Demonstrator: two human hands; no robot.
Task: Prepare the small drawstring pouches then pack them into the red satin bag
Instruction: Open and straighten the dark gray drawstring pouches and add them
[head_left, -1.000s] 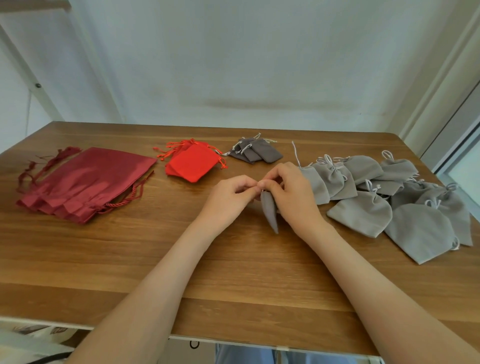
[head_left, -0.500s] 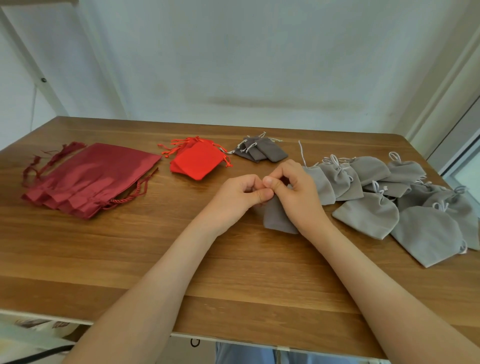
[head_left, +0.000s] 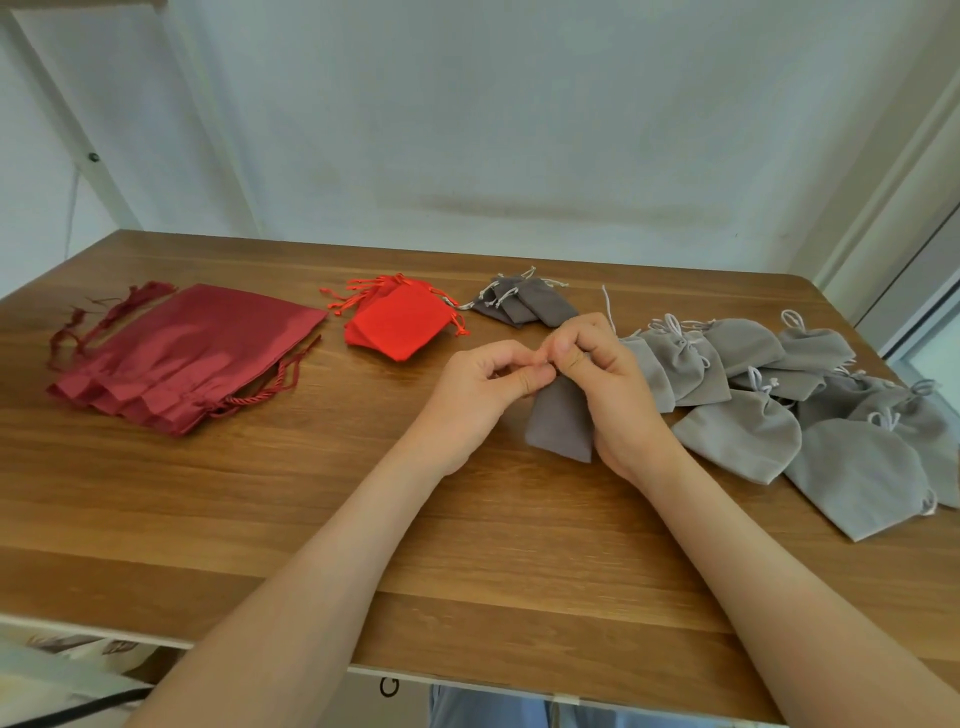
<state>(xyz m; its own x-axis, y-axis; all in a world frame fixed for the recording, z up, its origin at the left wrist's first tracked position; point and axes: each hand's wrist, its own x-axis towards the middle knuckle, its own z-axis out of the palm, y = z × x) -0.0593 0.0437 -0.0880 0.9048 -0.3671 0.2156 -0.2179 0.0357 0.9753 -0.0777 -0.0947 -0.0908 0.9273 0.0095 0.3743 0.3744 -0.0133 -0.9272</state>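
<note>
both hands, left hand (head_left: 480, 387) and right hand (head_left: 608, 384), pinch the mouth of the small grey pouch (head_left: 561, 423) above the table (head_left: 311, 519); soft, light velvet (likely limp), best gripped at its drawstring top.

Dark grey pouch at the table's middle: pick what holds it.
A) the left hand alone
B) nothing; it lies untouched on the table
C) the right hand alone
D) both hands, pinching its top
D: the left hand and the right hand meet at the top of the dark grey pouch and pinch it, with its body below their fingers.
</note>
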